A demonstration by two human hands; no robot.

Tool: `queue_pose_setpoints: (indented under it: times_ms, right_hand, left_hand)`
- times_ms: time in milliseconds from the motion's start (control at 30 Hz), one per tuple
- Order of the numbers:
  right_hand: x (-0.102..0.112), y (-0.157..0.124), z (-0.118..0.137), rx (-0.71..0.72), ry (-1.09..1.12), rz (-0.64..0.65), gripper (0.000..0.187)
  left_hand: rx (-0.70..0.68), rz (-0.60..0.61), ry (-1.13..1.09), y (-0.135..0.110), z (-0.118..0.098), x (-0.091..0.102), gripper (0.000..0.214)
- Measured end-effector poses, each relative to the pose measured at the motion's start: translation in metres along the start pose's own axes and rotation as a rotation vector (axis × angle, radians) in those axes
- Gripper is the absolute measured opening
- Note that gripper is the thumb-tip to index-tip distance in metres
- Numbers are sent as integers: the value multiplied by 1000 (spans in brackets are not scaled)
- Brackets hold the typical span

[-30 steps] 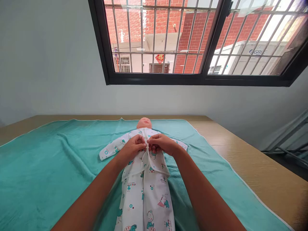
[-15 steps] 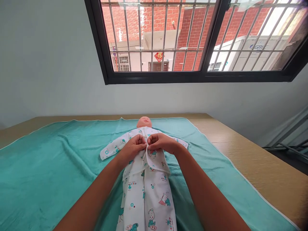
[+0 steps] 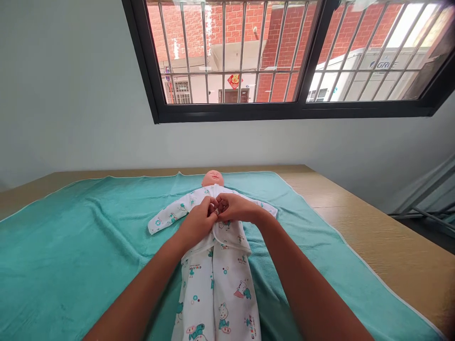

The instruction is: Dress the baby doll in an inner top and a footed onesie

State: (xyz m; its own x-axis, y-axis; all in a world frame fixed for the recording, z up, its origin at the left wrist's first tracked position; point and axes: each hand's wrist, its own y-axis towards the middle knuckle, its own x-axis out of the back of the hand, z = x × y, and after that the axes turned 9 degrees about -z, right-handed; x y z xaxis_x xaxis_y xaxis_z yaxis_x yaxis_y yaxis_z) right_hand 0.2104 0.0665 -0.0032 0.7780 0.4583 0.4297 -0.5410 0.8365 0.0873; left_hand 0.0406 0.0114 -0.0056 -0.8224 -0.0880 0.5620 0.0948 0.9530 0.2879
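A baby doll lies on its back on a teal towel, head toward the wall. It wears a white printed top and matching trousers with small animal pictures. My left hand and my right hand meet over the doll's chest. Both are closed in a pinch on the front edges of the top, fingertips touching. What lies under the fingers is hidden.
The towel covers most of a wooden table, whose bare strip runs along the right and back. A pale wall rises behind it with a barred black-framed window. A metal frame stands at the far right.
Both hands have edged slightly up the doll's chest and closer together, fingers now interlocked over the top's front. The loose hem flap has settled flatter. The camera tilted a little.
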Motion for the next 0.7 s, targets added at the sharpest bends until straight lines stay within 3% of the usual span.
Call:
queue_pose_setpoints:
  times_ms: [200, 433, 567, 633, 700]
  right_hand:
    - [4, -2, -1, -40, 123, 68, 24]
    - [11, -1, -7, -94, 221, 81, 29]
    - [10, -2, -14, -103, 316, 64, 32]
    - [7, -1, -17, -115, 363, 19, 29]
    - [2, 3, -21, -138, 391, -113, 27]
  left_hand:
    - [-7, -69, 31, -1, -1, -3, 10]
    - [97, -15, -423, 1, 8, -2, 20]
    - [152, 29, -539, 4, 11, -1, 24]
    - [173, 0, -561, 6, 15, -1, 22]
    - [189, -119, -547, 9, 20, -2, 19]
